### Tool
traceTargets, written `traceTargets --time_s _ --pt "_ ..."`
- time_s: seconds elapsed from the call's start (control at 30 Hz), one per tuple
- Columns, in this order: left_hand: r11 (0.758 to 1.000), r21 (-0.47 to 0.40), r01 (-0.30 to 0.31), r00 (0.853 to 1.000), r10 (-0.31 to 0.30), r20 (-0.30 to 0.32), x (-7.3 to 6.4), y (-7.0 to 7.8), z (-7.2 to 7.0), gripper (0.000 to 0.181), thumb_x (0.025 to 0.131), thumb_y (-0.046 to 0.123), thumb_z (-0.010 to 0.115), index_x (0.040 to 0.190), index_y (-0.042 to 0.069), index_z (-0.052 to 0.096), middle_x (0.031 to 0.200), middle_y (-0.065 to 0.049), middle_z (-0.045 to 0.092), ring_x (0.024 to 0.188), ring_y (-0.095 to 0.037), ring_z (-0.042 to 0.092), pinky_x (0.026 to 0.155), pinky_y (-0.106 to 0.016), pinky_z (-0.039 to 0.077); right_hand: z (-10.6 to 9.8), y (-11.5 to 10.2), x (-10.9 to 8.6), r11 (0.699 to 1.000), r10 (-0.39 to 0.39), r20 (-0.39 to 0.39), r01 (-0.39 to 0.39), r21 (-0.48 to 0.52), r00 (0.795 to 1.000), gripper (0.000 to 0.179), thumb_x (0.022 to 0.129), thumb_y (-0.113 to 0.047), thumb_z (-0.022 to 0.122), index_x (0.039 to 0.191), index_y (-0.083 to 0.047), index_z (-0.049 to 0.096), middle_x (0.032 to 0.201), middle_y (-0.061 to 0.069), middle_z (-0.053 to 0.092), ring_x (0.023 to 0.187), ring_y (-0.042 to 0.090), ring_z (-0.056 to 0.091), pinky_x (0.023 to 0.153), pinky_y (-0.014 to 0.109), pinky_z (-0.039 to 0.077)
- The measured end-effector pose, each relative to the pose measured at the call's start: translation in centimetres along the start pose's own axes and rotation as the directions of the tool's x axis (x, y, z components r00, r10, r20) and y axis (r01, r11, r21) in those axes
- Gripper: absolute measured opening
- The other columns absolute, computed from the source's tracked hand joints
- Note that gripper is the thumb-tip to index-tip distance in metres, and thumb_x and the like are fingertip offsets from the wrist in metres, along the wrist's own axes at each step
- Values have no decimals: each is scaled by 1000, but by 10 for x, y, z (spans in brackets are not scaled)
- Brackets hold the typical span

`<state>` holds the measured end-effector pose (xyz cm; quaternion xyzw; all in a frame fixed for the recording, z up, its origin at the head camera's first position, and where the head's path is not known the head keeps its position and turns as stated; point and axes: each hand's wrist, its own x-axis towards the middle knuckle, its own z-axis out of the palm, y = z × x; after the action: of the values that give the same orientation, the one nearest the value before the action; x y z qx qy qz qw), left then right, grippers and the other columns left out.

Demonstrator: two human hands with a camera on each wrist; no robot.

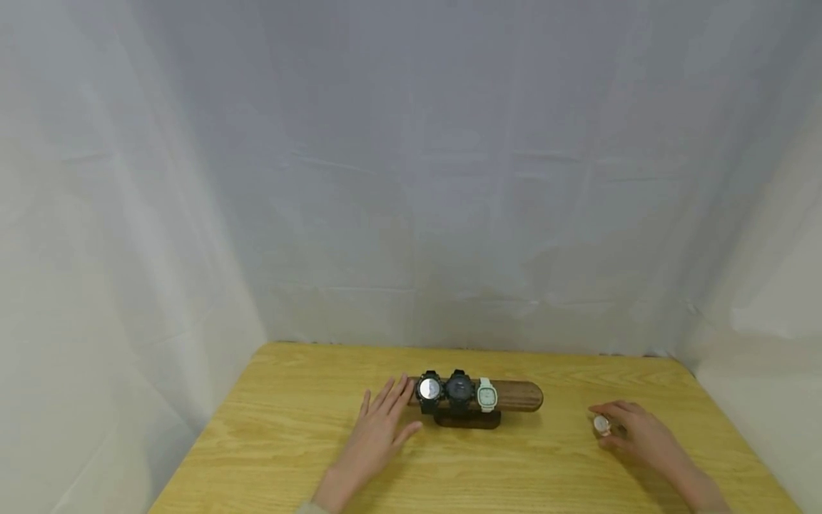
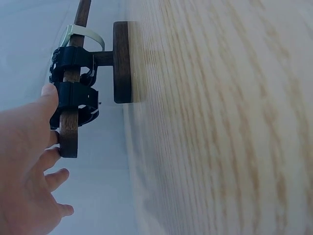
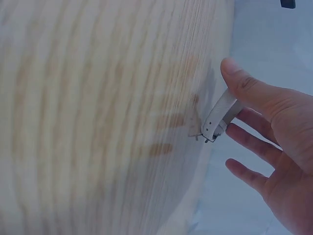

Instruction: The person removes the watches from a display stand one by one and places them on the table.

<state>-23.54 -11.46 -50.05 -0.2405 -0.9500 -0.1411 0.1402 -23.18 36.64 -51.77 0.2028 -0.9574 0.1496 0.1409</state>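
Note:
A dark wooden watch stand (image 1: 521, 396) holds two black watches (image 1: 459, 389) and a pale mint, square-faced watch (image 1: 487, 395) on its bar. My left hand (image 1: 375, 439) lies at the bar's left end, fingers spread and fairly straight. In the left wrist view its thumb (image 2: 49, 93) is beside the outermost black watch (image 2: 73, 95), and fingertips meet the bar's end. Off to the right, my right hand (image 1: 645, 435) has a small watch (image 1: 601, 425) between thumb and fingers, low over the table. The right wrist view shows its white strap (image 3: 220, 115), buckle end downward.
A yellow wood-grain table (image 1: 308, 400) carries everything. White cloth (image 1: 411, 214) hangs behind it and along both sides. The stand's dark base (image 1: 467, 420) sits under the bar's middle, and the bar's right end projects toward my right hand.

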Motion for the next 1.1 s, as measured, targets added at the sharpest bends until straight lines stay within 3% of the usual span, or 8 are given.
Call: traceTargets --time_s 0.3,0.67,1.1 --pt "1000 -10 8 1000 -8 6 0 1 -1 71 103 45 53 160 9 29 166 -8 22 152 -35 25 119 -65 16 0 3 1 1000 14 41 -14 -2 999 56 70 -33 89 119 -11 73 113 11 72 99 37 66 78 52 59" --pt "1000 -12 14 1000 -14 12 -1 1 -2 74 104 57 38 160 9 29 166 -8 22 152 -34 24 119 -65 16 1 7 2 999 32 105 -34 14 994 54 73 -34 88 119 -11 73 115 11 72 103 39 65 82 55 58" --pt "999 -40 31 999 -30 29 -1 4 -4 74 104 57 39 160 10 29 166 -8 22 152 -34 23 120 -65 13 1 7 1 998 42 139 -48 46 989 55 73 -38 86 119 -12 73 115 10 71 103 39 64 80 54 58"
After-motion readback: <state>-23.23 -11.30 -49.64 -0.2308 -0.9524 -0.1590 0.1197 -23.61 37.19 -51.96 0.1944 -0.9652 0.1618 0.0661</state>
